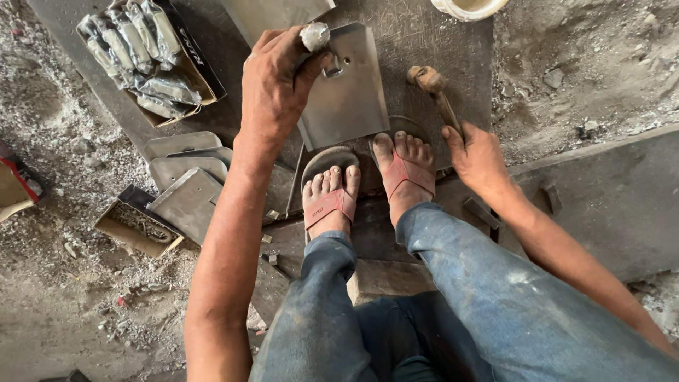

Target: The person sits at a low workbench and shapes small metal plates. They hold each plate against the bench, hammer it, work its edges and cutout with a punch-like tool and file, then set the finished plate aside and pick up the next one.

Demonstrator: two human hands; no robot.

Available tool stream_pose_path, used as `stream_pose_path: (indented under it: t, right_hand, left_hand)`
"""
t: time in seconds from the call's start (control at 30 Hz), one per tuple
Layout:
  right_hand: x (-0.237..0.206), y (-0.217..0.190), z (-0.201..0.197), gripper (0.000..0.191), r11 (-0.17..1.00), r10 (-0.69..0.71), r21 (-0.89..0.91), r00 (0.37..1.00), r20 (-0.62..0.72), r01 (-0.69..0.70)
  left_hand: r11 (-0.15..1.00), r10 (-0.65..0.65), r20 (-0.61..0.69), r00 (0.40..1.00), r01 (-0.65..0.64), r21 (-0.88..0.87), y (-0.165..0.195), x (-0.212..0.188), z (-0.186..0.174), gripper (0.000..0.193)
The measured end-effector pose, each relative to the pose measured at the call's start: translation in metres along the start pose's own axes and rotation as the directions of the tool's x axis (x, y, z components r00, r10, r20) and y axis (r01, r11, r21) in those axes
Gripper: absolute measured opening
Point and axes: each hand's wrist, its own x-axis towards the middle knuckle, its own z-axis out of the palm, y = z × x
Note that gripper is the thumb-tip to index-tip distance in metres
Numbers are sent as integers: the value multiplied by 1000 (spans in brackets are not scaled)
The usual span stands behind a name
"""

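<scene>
Dull silver-grey metal plate, grey-headed hammer with brown wooden handle, red sandals, faded blue dust-streaked jeans, brown cardboard box of silvery wrapped packets, grey stacked plates, pale grey rubble-speckled floor.

Even, soft daylight, no hard shadows. Faint sheen on the metal plate and plastic-wrapped packets. Centre sharp; slight softness and wide-angle stretch at the edges, jeans bulge at the bottom of the frame.
</scene>
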Motion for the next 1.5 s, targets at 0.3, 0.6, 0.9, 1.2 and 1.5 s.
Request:
stream_pose_path:
  t: [0.3, 0.6, 0.9, 1.2, 1.5]
  right_hand:
    - [5, 13, 1, 58, 999, -35, 31, 999, -6, 35]
    - [0, -32, -26, 61, 973, 19, 231, 999, 47, -30]
    - [-11, -105, -98, 47, 811, -200, 560, 980, -6, 169]
    - [43, -119, -86, 44, 837, -480, -217, 865, 149, 502]
    - [15, -142, -117, 47, 883, -415, 226, 909, -36, 412]
  left_hand:
    - [991, 126, 58, 990, -128, 31, 1, 8, -7, 25]
    - [998, 57, 31, 998, -56, -40, 1, 6, -2, 22]
    - [985, 140, 6, 990, -139, 104, 0, 5, 4, 25]
    - [972, 188, -13, 982, -184, 145, -10, 3, 10, 29]
    - [979, 175, -63, 983, -166, 119, -7, 1, 13, 29]
